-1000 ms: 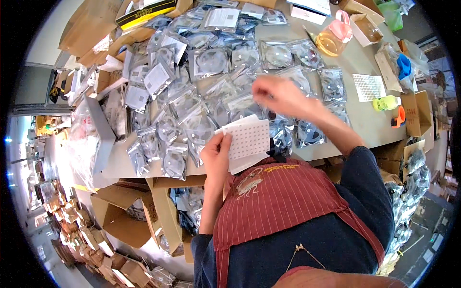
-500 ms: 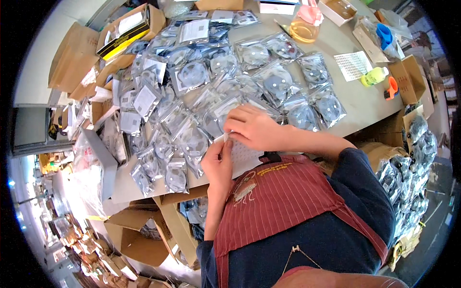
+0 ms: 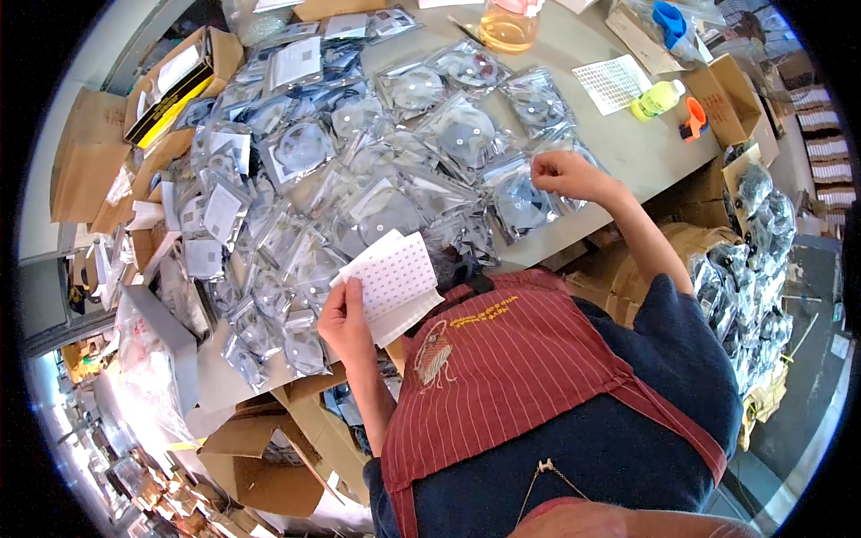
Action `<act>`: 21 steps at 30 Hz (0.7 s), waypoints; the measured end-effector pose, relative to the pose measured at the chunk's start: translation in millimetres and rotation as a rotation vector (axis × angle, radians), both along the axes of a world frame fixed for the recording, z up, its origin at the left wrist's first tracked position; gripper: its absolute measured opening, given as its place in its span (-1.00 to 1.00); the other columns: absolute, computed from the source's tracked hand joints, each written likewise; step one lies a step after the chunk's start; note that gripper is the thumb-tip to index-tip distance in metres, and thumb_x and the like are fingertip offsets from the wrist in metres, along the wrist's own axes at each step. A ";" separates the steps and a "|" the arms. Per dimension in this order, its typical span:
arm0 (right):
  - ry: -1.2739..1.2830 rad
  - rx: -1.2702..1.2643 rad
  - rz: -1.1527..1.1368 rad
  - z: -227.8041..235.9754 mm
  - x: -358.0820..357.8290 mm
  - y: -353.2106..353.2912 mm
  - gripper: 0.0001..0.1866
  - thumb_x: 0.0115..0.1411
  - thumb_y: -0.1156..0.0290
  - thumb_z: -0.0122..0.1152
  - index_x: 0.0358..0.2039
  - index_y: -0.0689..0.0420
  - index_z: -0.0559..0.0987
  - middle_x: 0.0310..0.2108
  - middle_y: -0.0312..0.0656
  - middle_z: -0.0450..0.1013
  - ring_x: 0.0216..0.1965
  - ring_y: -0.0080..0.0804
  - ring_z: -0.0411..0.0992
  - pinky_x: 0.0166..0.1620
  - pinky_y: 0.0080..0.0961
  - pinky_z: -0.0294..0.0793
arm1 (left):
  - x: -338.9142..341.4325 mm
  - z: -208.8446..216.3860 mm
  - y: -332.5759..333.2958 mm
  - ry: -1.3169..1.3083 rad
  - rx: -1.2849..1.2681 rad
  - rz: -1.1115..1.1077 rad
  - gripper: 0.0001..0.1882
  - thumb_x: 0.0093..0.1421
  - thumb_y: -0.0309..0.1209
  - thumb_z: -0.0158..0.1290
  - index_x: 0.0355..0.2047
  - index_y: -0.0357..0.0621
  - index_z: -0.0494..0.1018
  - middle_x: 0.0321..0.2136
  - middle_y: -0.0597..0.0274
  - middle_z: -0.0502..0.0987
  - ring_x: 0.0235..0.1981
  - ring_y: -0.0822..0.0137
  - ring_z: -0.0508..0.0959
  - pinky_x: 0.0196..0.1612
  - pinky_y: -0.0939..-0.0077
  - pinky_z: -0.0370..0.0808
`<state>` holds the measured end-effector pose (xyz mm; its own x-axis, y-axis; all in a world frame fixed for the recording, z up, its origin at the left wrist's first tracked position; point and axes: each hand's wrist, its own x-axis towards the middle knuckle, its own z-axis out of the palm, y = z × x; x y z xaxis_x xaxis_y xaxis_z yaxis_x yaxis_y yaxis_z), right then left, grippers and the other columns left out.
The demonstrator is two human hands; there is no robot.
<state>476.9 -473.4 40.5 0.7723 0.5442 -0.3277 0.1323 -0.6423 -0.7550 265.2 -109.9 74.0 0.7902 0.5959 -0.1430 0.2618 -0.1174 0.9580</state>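
Note:
My left hand (image 3: 348,325) pinches a folded white sheet of small printed stickers (image 3: 396,278) by its left edge, just in front of my apron. Away to the right, my right hand (image 3: 574,177) is closed, its thumb and fingertips pressed together above a clear zip bag (image 3: 520,204) with a round grey item inside. Whatever those fingertips hold, if anything, is too small to make out. Beyond it lies another clear bag (image 3: 462,134) whose round grey item bears a small white dot.
Many similar bags cover the table (image 3: 619,184). At the far right stand a yellow-green bottle (image 3: 657,100), an orange tape dispenser (image 3: 693,120), a second sticker sheet (image 3: 612,84) and a jug of amber liquid (image 3: 509,27). Cardboard boxes (image 3: 260,457) stand below the left edge.
My hands, together at the sheet before, have parted. The right hand has moved right over the bags; the left keeps the sheet, now more fully in sight. The whole view has shifted slightly.

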 end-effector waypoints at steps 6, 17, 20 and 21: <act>-0.240 -0.299 0.009 -41.9 -14.6 -0.4 -0.74 0.03 0.23 0.20 -0.41 0.17 0.52 -0.46 -0.02 0.52 -0.33 -0.02 0.51 -0.28 -0.12 0.45 | 17.3 8.0 -19.7 -0.057 -0.046 -0.078 -0.80 0.25 -0.45 0.14 -0.23 -0.40 0.57 -0.43 0.37 0.55 -0.40 0.62 0.40 -0.31 0.72 0.35; -0.585 -0.356 -0.222 -33.9 32.1 50.9 -0.52 0.13 -0.03 0.22 -0.37 0.23 0.54 -0.35 0.09 0.54 -0.24 0.05 0.53 -0.16 -0.16 0.52 | 16.5 10.4 -24.0 -0.075 0.024 -0.061 -0.79 0.27 -0.44 0.13 -0.22 -0.40 0.56 -0.40 0.39 0.54 -0.39 0.61 0.40 -0.30 0.70 0.34; -0.422 -0.317 -0.232 -48.8 49.0 49.6 -0.50 0.14 -0.05 0.20 -0.35 0.24 0.54 -0.33 0.10 0.54 -0.22 0.05 0.52 -0.15 -0.15 0.51 | 12.7 14.2 -21.5 -0.088 -0.037 -0.030 -0.79 0.27 -0.42 0.13 -0.23 -0.38 0.56 -0.43 0.40 0.52 -0.41 0.61 0.38 -0.32 0.69 0.33; -0.396 -0.279 -0.256 -50.1 50.4 47.0 -0.49 0.14 -0.05 0.20 -0.35 0.24 0.54 -0.33 0.10 0.54 -0.21 0.06 0.52 -0.14 -0.14 0.51 | 12.5 16.2 -20.1 -0.094 -0.045 -0.022 -0.79 0.27 -0.42 0.14 -0.24 -0.38 0.56 -0.44 0.41 0.51 -0.42 0.61 0.38 -0.33 0.69 0.33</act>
